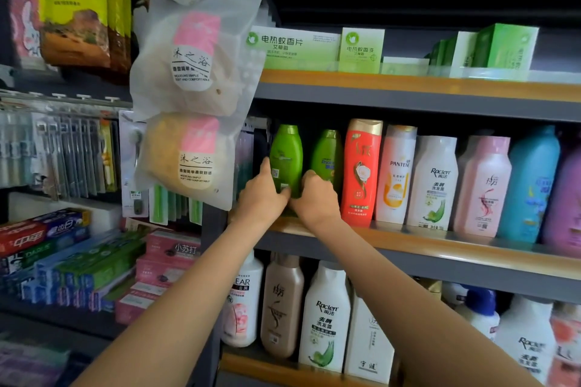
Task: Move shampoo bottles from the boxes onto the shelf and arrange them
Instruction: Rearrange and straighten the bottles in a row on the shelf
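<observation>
Green shampoo bottle stands at the middle shelf's left end, gripped low down by the left hand and the right hand. It should probably be turned label-forward and set flush with the front edge. Two green bottles show; beside them are one red, two white, one pink and one blue.

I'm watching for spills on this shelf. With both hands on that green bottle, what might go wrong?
1. The left hand and right hand grip the leftmost green plastic shampoo bottle low down; it may tip.
2. The second green bottle and tall red bottle stand close by the right hand; a nudge may topple them.
</observation>
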